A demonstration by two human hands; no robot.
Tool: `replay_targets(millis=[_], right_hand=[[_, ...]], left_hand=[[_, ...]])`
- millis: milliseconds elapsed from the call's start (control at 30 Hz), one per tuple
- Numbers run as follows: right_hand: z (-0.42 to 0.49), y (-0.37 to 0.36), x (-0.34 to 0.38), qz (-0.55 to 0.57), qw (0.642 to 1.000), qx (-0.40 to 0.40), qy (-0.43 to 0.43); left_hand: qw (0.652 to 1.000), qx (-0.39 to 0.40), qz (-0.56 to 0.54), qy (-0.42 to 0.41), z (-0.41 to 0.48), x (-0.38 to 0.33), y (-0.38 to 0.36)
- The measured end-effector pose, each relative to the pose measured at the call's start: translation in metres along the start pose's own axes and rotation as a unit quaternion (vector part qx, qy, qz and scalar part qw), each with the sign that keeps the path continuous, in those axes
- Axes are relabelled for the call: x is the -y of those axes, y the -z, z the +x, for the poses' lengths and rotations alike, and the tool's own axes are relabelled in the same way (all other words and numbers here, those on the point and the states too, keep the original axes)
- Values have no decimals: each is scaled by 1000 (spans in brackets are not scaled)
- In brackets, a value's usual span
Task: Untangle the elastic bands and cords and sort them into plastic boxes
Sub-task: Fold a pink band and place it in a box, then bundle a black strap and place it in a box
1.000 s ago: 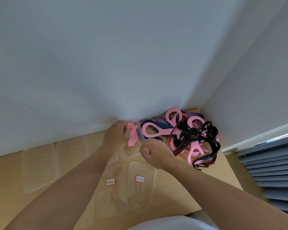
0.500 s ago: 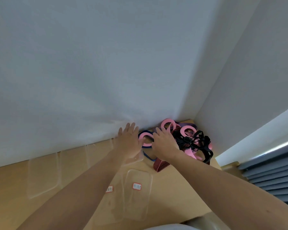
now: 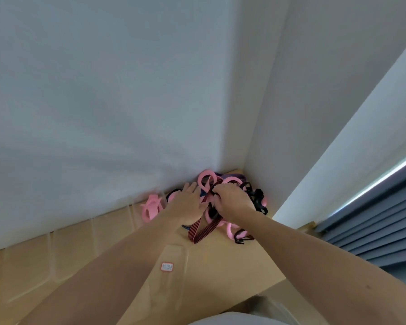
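Tangle [image 3: 229, 181]: a heap of elastic bands and cords that lay in the far right corner of the table, against both walls.
Red-and-black striped band [image 3: 202, 231]: its loop trailed out of the heap toward the near side, flat on the wood; its upper part arched over the right fingers.
Pink bands [image 3: 230, 231]: several loops ran through the heap, one at the near right edge.
Black cords [image 3: 258, 204]: bunched on the right side of the heap, knotted among the pink.
Purple band [image 3: 236, 177]: at the back of the heap, next to the wall.
Right hand [image 3: 232, 200]: on top of the heap, fingers curled in and gripping the red-and-black striped band.
Left hand [image 3: 188, 205]: fingers straight and together, palm down, pressed flat on the left side of the heap and grasping nothing.
Sorted pink band [image 3: 151, 208]: folded, and lay inside a clear box just left of the heap.
Clear box [image 3: 134, 208]: against the wall, first in a row.
Other clear boxes [image 3: 70, 247]: stood side by side along the wall farther left; contents could not be made out.
Labelled clear box [image 3: 181, 254]: nearer the person, between the forearms.
Label [image 3: 167, 266]: red-bordered white sticker, writing too small to read.
Table [image 3: 239, 266]: light wood.
Wall [image 3: 103, 90]: plain white.
Blinds [image 3: 373, 231]: grey-blue slats to the right, beyond the table edge.
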State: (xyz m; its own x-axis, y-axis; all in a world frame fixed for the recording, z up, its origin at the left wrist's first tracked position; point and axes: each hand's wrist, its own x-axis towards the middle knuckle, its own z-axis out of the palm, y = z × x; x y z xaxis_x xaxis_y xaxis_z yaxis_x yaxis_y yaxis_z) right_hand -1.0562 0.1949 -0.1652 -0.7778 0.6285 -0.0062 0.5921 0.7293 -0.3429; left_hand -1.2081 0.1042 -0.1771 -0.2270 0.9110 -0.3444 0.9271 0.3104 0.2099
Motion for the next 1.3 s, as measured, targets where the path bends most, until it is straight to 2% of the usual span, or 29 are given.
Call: replay_targets(millis=[100, 167, 233, 333, 367, 467, 533, 667, 767, 833, 1000, 1100, 1200, 1300], right_hand=[[-16, 2, -30, 96, 989, -82, -72], [-28, 1, -52, 145, 975, -106, -133], [-41, -3, -73, 181, 960, -90, -192], [-52, -11, -97, 255, 929, -21, -268], [-53, -13, -103, 306, 907, 2, -289], [-53, -11, -104, 514, 780, 72, -349], [-50, -7, -100, 584, 720, 107, -360], [-46, -3, -93, 656, 653, 168, -340], [-47, -4, -89, 696, 611, 189, -325], [-48, -8, -86, 709, 597, 182, -329], [-53, -11, -92, 722, 591, 152, -327], [-47, 2, -97, 731, 600, 144, -292], [-36, 26, -94, 742, 604, 138, -258], [-27, 50, -90, 753, 607, 132, -217]], left_hand=[[998, 1, -55, -13, 2, -14, 0], [996, 5, -83, -10, 0, -22, -2], [995, 1, -102, -6, -2, -32, -5], [990, -40, -137, 6, -4, -45, -12], [986, -54, -157, 13, -4, -50, -14], [974, -48, -219, 44, -4, -63, -20], [962, -34, -263, 69, -3, -71, -22], [951, -40, -289, 98, -3, -86, -27], [966, -48, -230, 106, -2, -102, -39], [973, -52, -198, 109, -2, -111, -48], [962, -158, -203, 89, -7, -130, -49], [937, -194, -269, 107, -10, -139, -42], [910, -191, -335, 149, -12, -143, -33], [909, -203, -341, 127, -14, -143, -26]])
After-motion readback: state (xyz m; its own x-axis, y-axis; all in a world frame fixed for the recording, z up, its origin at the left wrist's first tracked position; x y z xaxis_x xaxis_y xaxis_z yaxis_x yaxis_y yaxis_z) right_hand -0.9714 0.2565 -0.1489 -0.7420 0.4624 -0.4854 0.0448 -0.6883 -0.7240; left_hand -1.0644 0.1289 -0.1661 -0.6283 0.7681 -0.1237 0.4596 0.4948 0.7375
